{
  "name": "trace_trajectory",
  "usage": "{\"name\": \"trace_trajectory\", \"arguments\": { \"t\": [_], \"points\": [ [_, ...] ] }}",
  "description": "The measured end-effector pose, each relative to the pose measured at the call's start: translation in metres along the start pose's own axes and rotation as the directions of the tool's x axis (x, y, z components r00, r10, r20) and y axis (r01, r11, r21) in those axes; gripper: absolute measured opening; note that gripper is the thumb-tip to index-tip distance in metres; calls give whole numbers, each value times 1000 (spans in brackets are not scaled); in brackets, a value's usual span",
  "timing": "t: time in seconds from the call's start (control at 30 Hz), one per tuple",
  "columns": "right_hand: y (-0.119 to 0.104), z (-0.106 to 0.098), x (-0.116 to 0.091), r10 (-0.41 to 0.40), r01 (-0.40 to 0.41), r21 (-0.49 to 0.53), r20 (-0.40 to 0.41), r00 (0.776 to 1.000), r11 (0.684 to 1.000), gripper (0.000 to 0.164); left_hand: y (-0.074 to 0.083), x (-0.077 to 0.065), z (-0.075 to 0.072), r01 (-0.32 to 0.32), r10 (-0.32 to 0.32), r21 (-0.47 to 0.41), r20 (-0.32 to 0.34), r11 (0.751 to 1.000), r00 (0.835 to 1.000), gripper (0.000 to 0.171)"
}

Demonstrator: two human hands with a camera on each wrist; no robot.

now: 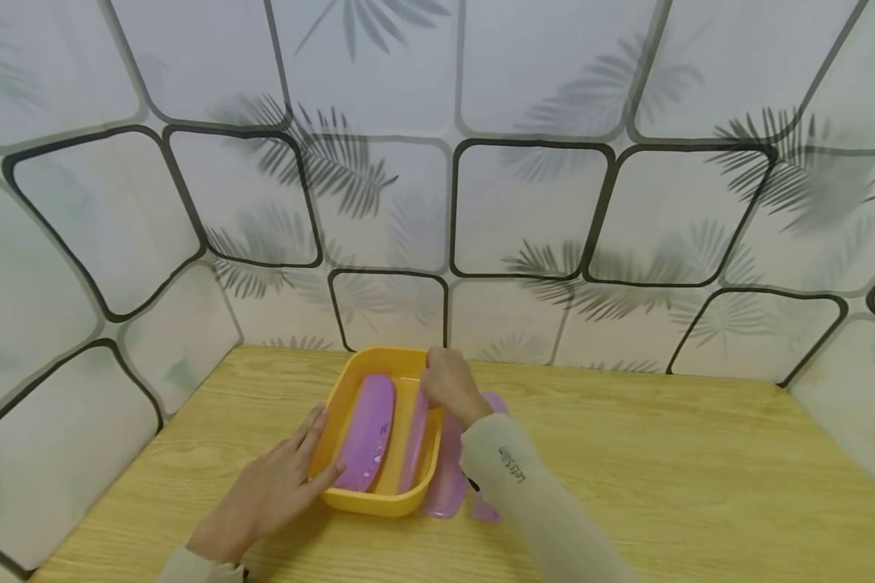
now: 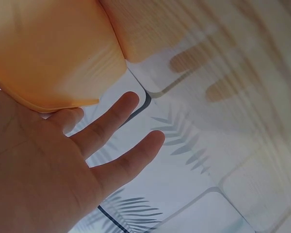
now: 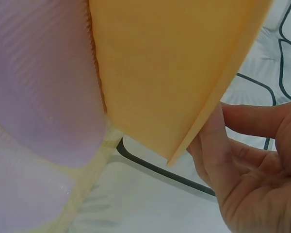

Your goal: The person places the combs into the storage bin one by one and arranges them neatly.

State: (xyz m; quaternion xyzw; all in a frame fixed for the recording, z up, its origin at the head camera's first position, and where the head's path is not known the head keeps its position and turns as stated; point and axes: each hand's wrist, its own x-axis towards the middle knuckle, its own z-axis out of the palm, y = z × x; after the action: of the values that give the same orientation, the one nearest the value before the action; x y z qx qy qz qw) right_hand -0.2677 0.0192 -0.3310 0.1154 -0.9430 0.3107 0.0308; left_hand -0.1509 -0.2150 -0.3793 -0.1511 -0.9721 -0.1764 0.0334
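A yellow plastic tub (image 1: 375, 506) with rounded corners stands on the wooden table. Inside, along its left side, lies a long, curved purple piece (image 1: 364, 433) with small printed marks. A narrow purple strip (image 1: 413, 445) leans along the tub's right inner wall. My right hand (image 1: 454, 385), fingers curled over the far right part of the rim, grips the strip's upper end; the tub wall hides that end in the right wrist view. My left hand (image 1: 273, 486) rests against the tub's left side, thumb over the near rim, the other fingers fairly straight and spread in the left wrist view.
Beside the tub on the right lies a long, flat purple piece (image 1: 448, 486), partly under my right forearm. A smaller purple piece (image 1: 484, 508) lies near it. Behind the wooden table (image 1: 663, 470) rises a wall covering (image 1: 525, 210) with leaf prints and dark outlines.
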Motion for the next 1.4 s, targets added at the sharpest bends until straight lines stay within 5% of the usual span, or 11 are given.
{"name": "trace_trajectory", "arguments": {
  "t": [0.17, 0.27, 0.33, 0.43, 0.57, 0.93, 1.4],
  "points": [
    [1, -5, -3, -8, 8, -4, 20, 1000, 1000, 15, 0, -1, 1, -19, 19, 11, -19, 1000, 1000, 80],
    [8, -14, -3, 19, -28, 153, 55, 998, 988, 19, 0, -1, 2, -30, 31, 18, -31, 999, 999, 80],
    [15, -22, -2, 55, -79, 314, 86, 995, 946, 22, -1, -1, 2, -37, 38, 25, -43, 999, 998, 79],
    [30, -33, 0, 102, -161, 517, 142, 985, 840, 25, -1, -2, 2, -36, 37, 25, -43, 999, 998, 79],
    [52, -46, 1, 133, -216, 589, 182, 974, 778, 28, -1, -1, 1, -21, 21, 15, -23, 1000, 1000, 80],
    [81, -64, -6, 193, -305, 587, 247, 950, 750, 35, -1, -1, 3, -25, 25, 11, -24, 1000, 999, 80],
    [99, -65, -13, 202, -322, 569, 264, 943, 757, 41, 1, -2, 2, -29, 30, 19, -32, 999, 999, 80]
  ]
}}
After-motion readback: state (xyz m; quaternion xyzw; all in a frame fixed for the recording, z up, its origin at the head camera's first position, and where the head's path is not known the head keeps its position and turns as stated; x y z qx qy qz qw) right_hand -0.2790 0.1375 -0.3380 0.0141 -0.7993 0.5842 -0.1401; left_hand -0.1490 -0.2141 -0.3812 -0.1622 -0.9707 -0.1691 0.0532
